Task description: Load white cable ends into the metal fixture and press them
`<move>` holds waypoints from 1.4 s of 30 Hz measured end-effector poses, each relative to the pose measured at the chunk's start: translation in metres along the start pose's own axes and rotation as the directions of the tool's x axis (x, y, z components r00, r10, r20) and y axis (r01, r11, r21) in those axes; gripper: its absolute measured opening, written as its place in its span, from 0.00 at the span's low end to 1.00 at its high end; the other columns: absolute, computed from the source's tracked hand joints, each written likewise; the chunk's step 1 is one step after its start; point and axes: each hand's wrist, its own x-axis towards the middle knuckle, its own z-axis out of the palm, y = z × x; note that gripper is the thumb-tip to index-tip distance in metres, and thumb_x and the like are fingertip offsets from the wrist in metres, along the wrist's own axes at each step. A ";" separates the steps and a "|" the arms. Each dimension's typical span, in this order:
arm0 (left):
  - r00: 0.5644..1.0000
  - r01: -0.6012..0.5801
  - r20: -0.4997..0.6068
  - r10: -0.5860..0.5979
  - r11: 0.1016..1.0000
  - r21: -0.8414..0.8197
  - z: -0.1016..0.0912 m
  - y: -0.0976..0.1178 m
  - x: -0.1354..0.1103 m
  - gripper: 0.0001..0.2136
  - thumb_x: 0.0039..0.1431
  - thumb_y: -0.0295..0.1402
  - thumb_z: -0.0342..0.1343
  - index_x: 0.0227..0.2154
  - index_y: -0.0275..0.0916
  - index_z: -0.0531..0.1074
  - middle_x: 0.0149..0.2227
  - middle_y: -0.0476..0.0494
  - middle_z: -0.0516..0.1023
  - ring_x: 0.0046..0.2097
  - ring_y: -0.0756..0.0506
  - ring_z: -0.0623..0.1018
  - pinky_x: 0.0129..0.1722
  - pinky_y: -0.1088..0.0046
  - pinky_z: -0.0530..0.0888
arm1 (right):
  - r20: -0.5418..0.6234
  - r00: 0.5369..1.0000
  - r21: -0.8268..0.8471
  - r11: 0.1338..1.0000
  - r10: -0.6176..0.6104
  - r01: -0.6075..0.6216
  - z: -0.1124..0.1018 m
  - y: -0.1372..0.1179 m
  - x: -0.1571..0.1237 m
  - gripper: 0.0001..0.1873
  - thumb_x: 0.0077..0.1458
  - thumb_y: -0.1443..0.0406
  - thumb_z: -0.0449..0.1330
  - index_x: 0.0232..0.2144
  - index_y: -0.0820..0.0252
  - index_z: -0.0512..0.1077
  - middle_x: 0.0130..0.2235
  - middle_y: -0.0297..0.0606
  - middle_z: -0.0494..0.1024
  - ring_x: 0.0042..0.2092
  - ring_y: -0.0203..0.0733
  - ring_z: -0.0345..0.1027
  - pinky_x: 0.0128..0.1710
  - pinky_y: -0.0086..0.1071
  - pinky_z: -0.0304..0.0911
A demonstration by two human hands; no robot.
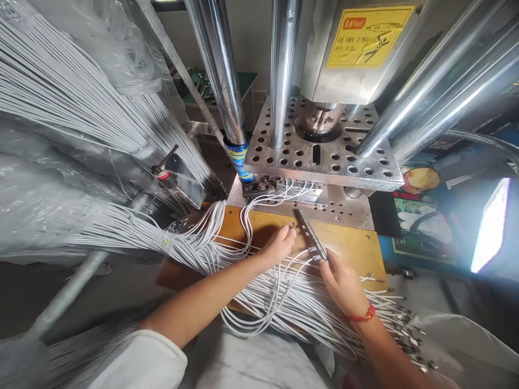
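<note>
My right hand [343, 281] is closed round the lower end of a narrow dark metal bar [307, 231], which tilts up and to the left. Two white cables [295, 257] run to the bar, their small metal end connectors sitting along its left edge near my fingers. To the left of the bar, my left hand [280, 243] is closed in a pinch on a small metal connector [292, 225]; whether a cable hangs from it is hidden by the hand. A thick bundle of white cables [227, 265] passes beneath both forearms across the tan board [348, 243].
Ahead stands a press with a perforated steel plate [263, 154] and steel columns [281, 75]. White cables enter a metal fixture block [302, 192] under the plate. A blue can-like wrap [239, 159] surrounds one column's foot. Cable ends with metal connectors [409, 335] lie at right.
</note>
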 end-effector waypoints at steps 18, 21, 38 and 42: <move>0.989 -0.011 0.143 -0.033 0.955 0.296 0.004 0.003 0.017 0.10 0.51 0.33 0.46 0.22 0.32 0.66 0.17 0.53 0.63 0.18 0.56 0.59 0.20 0.80 0.55 | 0.063 0.998 0.138 0.990 0.030 -0.038 -0.004 0.004 0.001 0.20 0.55 0.56 0.43 0.45 0.58 0.64 0.31 0.36 0.74 0.28 0.38 0.66 0.30 0.28 0.57; 0.989 0.049 0.116 -0.090 0.947 0.317 0.007 0.013 0.016 0.09 0.50 0.33 0.47 0.23 0.33 0.67 0.15 0.56 0.58 0.16 0.57 0.55 0.18 0.79 0.52 | 0.066 0.997 0.169 0.985 0.025 -0.036 -0.002 0.005 0.001 0.21 0.54 0.56 0.44 0.45 0.59 0.64 0.30 0.35 0.74 0.25 0.35 0.63 0.28 0.28 0.57; 0.999 -0.050 0.043 0.032 0.840 0.541 0.010 0.012 0.018 0.08 0.49 0.29 0.48 0.21 0.34 0.70 0.21 0.49 0.69 0.24 0.53 0.66 0.27 0.77 0.63 | 0.046 0.997 0.076 0.995 -0.068 0.064 0.003 0.010 -0.004 0.26 0.54 0.56 0.45 0.50 0.67 0.62 0.14 0.29 0.63 0.16 0.35 0.57 0.21 0.28 0.51; 0.954 -0.263 0.074 0.292 0.686 0.679 -0.002 0.014 0.013 0.10 0.56 0.32 0.42 0.27 0.36 0.68 0.28 0.45 0.72 0.31 0.49 0.69 0.33 0.73 0.65 | 0.021 0.999 0.147 0.989 -0.028 0.024 0.001 0.009 -0.003 0.25 0.54 0.55 0.45 0.49 0.65 0.63 0.19 0.31 0.67 0.16 0.32 0.56 0.21 0.27 0.53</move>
